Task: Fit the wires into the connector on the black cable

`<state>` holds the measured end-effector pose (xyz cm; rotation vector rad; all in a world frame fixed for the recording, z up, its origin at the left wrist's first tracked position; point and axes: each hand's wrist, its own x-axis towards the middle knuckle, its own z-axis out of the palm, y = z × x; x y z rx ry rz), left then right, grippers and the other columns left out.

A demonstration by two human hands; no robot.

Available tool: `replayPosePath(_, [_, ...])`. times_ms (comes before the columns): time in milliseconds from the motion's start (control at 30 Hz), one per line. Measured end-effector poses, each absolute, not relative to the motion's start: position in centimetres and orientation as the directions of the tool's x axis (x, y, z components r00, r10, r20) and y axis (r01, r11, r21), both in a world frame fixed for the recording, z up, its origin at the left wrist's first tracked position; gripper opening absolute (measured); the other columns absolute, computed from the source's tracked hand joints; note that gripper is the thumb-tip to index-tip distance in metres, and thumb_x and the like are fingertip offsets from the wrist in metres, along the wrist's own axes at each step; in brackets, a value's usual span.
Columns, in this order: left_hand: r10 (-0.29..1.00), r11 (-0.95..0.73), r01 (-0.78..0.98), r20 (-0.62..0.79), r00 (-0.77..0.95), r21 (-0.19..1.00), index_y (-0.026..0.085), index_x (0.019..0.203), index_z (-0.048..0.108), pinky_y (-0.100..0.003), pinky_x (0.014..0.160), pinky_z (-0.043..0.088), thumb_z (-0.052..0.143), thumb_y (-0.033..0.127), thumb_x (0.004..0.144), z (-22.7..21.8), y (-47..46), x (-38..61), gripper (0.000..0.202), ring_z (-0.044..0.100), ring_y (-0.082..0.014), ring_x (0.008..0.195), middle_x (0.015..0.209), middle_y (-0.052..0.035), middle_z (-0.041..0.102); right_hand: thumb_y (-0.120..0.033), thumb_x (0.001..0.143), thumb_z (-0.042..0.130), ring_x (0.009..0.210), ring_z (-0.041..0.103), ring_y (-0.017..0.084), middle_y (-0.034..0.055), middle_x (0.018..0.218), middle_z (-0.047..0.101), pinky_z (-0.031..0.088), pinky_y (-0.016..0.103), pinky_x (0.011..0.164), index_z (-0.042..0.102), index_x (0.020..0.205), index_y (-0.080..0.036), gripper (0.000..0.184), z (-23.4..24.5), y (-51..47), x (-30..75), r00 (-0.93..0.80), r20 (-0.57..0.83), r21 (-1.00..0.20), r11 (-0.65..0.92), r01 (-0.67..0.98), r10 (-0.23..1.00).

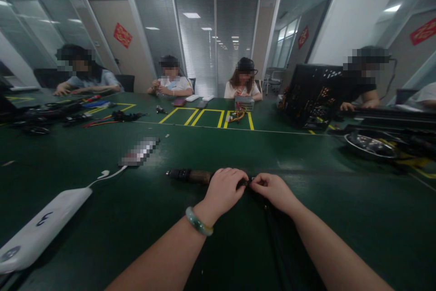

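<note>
A dark rod-shaped thing with a brown grip section (200,177) lies crosswise on the green table in front of me. Its black end with a small metal tip points left. My left hand (225,187), with a jade-coloured bangle (198,222) at the wrist, is closed over the rod just right of the brown section. Thumb and fingertips of my right hand (273,191) pinch at a small dark part beside the left fingertips; I cannot make out what it is. A long dark strip (275,241) runs from near the right hand toward me.
A white power bank (46,227) joins by cable to a phone (140,151) on the left. Dark cables (51,109) lie at back left. A black computer case (311,93) and a round metal-rimmed item (370,145) stand right. Several people sit across the table (102,218).
</note>
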<state>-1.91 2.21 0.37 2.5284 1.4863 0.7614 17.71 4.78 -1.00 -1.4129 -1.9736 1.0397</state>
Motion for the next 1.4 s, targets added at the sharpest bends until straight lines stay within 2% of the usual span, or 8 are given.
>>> replayPosePath(100, [0.863,-0.480,0.803,0.353,0.361,0.352,0.023,0.101,0.057,-0.038,0.087,0.040,0.060,0.023,0.083,0.50,2.12,-1.88,0.018,0.056,-0.0202,0.096,0.100,-0.0008,0.063,-0.038,0.080,0.059,0.067,0.061,0.016,0.0016,0.076,0.069,0.041,0.022,0.058,0.068,0.081,-0.017,0.022,-0.71,4.65,17.73,-0.339,-0.042,-0.810,0.167,0.563,0.940])
replayPosePath(300, [0.837,-0.530,0.778,0.355,0.416,0.337,0.024,0.094,0.060,-0.038,0.087,0.040,0.058,0.020,0.085,0.66,2.08,-1.98,0.011,0.056,-0.0197,0.098,0.103,0.0005,0.063,-0.037,0.080,0.060,0.069,0.061,0.016,0.0016,0.077,0.069,0.041,0.023,0.060,0.069,0.080,-0.018,0.021,-0.73,4.68,17.69,-0.340,-0.030,-0.799,0.182,0.573,0.940])
replayPosePath(567, [0.860,-0.486,0.801,0.355,0.367,0.350,0.024,0.100,0.057,-0.037,0.087,0.040,0.060,0.023,0.083,0.45,2.13,-1.91,0.018,0.056,-0.0199,0.095,0.099,-0.0003,0.063,-0.039,0.080,0.060,0.067,0.062,0.015,0.0012,0.077,0.069,0.041,0.022,0.057,0.069,0.082,-0.019,0.022,-0.33,4.50,17.67,-0.330,-0.071,-0.804,0.142,0.578,0.941])
replayPosePath(867, [0.843,-0.520,0.787,0.351,0.408,0.333,0.023,0.095,0.061,-0.038,0.087,0.040,0.058,0.022,0.084,0.70,2.04,-1.89,0.012,0.056,-0.0207,0.098,0.102,-0.0014,0.064,-0.038,0.079,0.060,0.066,0.061,0.015,0.0013,0.075,0.069,0.041,0.022,0.058,0.068,0.079,-0.017,0.022,-1.00,4.87,17.77,-0.334,-0.032,-0.815,0.170,0.554,0.942])
replayPosePath(1400, [0.839,-0.523,0.778,0.373,0.397,0.348,0.025,0.096,0.058,-0.038,0.087,0.039,0.060,0.022,0.083,0.41,2.07,-2.01,0.013,0.056,-0.0194,0.097,0.101,0.0024,0.063,-0.039,0.080,0.060,0.067,0.062,0.016,0.0012,0.076,0.069,0.041,0.023,0.058,0.069,0.080,-0.018,0.022,-0.75,4.68,17.83,-0.336,-0.050,-0.807,0.160,0.569,0.940])
